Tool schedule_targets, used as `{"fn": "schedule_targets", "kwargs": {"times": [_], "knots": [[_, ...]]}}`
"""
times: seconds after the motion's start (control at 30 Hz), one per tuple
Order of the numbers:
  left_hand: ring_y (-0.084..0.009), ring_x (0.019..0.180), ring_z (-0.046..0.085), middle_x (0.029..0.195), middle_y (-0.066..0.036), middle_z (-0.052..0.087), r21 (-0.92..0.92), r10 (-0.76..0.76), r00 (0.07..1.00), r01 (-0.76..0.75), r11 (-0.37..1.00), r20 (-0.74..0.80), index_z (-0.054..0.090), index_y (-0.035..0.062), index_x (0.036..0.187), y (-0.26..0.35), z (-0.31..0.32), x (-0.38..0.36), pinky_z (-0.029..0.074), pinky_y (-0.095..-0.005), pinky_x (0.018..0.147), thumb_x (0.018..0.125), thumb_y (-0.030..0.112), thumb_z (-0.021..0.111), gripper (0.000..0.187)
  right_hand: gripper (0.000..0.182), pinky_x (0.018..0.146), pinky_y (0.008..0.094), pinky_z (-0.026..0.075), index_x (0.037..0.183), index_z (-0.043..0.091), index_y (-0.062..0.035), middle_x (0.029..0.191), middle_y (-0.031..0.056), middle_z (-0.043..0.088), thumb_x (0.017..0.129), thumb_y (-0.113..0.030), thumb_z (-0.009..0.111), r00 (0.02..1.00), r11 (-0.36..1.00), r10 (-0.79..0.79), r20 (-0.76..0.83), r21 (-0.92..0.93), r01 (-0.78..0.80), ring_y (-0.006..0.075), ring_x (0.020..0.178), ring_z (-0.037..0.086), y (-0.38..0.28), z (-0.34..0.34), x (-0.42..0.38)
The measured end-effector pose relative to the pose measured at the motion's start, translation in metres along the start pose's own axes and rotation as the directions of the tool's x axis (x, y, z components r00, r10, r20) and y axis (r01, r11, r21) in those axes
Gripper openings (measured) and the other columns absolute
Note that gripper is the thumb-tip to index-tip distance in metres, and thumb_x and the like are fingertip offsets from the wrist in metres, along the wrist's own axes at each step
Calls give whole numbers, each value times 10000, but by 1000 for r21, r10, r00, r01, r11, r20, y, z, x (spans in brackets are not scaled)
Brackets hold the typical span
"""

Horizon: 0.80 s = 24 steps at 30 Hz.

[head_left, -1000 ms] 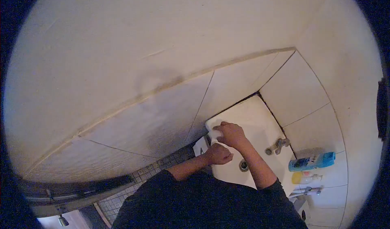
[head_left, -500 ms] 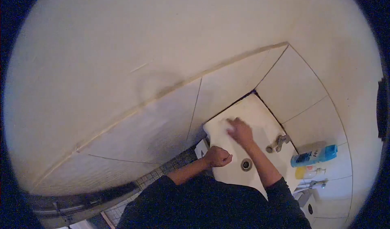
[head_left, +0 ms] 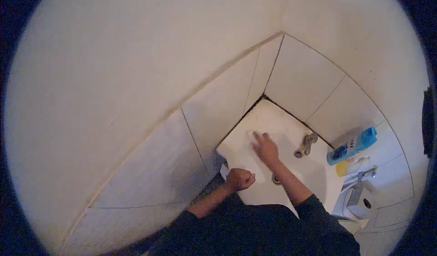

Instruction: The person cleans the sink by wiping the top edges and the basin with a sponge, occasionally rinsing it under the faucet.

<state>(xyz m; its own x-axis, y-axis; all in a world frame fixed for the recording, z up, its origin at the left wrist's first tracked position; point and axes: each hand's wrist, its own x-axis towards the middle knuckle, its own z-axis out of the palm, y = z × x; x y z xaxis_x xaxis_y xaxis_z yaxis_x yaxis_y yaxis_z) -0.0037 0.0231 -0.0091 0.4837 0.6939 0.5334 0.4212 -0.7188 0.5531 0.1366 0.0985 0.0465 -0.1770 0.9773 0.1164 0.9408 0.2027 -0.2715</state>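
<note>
A white sink sits in the tiled corner. My right hand is over its left part, palm down, fingers spread and somewhat blurred, with nothing seen in it. At the sink's near left edge, my left hand is curled into a fist; whatever it may hold is hidden. My right forearm partly covers the drain. A metal tap stands on the sink's back rim, to the right of my right hand.
A blue bottle and a yellow pump bottle stand at the sink's right end. Beyond them are a metal fitting and a toilet roll. Tiled walls meet behind the sink.
The view has turned, so the corner and sink appear shifted left and rotated. My right hand's fingers are more spread out than before. My left hand remains a fist by the sink edge.
</note>
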Motion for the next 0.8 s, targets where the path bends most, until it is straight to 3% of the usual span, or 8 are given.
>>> {"fn": "schedule_targets", "kwargs": {"times": [0.1, 0.17, 0.27, 0.37, 0.5, 0.7, 0.77, 0.8], "knots": [[-278, 405, 488, 468, -101, 483, -34, -13, 1000, 13, 999, -4, 461, 66, 480, -4, 5, -2, 410, -392, 425, 737, 194, 556, 302, 456, 676, 409, 492, 1227, 391, -226, 1112, 177, 469, 797, -328, 504, 946, 950, -313, 83, 27, 311, 327, 840, 571, -18, 20, -29], [-287, 411, 489, 475, -111, 485, -40, -51, 999, 51, 998, -9, 462, 64, 482, -4, 7, -2, 411, -395, 428, 737, 205, 558, 307, 464, 684, 410, 490, 1225, 391, -198, 1044, 184, 497, 793, -308, 518, 954, 955, -293, 66, 59, 289, 331, 831, 571, -1, 17, -21], [-294, 418, 492, 476, -114, 488, 16, -127, 992, 126, 992, 21, 466, 64, 481, 1, 4, 0, 411, -397, 430, 738, 215, 555, 311, 517, 728, 426, 475, 1267, 308, -139, 1080, 219, 481, 811, -303, 489, 989, 975, 132, 63, 170, -141, 358, 885, 549, 19, 3, -7], [-294, 421, 496, 474, -115, 486, 23, -79, 997, 78, 997, 11, 469, 66, 488, -6, 8, -5, 406, -400, 428, 743, 216, 549, 307, 524, 754, 443, 460, 1277, 287, -151, 1130, 234, 448, 811, -282, 488, 996, 992, -62, -67, 102, 69, 365, 909, 538, 4, 49, -23], [-290, 419, 500, 476, -115, 489, -31, -98, 995, 98, 995, -3, 474, 65, 499, -1, 3, -5, 406, -400, 428, 750, 222, 544, 305, 521, 832, 418, 422, 1232, 321, -80, 1163, 205, 419, 783, -223, 544, 993, 965, -114, 21, 238, 106, 358, 1038, 457, 10, 46, -27], [-289, 412, 499, 478, -111, 494, 58, -120, 991, 117, 991, 51, 482, 64, 510, -2, 2, -3, 413, -394, 425, 765, 219, 529, 302, 548, 818, 419, 433, 1234, 297, -50, 1168, 203, 385, 765, -161, 559, 943, 895, 306, -127, 377, -240, 373, 1036, 446, 7, 55, -26], [-293, 414, 500, 476, -116, 492, -87, -77, 996, 74, 993, -33, 479, 58, 508, -4, 3, -4, 405, -395, 414, 767, 212, 528, 305, 561, 821, 410, 431, 1228, 300, -44, 1177, 224, 373, 747, -141, 572, 998, 983, 1, 58, 185, -12, 390, 1035, 443, -11, 64, -37], [-293, 414, 500, 476, -116, 492, -86, -74, 997, 71, 994, -28, 479, 58, 508, -4, 2, -5, 405, -395, 414, 767, 212, 528, 305, 529, 861, 402, 406, 1211, 332, -39, 1208, 232, 365, 751, -152, 567, 985, 943, -88, 147, 330, 35, 397, 1057, 428, -8, 53, -37]]}}
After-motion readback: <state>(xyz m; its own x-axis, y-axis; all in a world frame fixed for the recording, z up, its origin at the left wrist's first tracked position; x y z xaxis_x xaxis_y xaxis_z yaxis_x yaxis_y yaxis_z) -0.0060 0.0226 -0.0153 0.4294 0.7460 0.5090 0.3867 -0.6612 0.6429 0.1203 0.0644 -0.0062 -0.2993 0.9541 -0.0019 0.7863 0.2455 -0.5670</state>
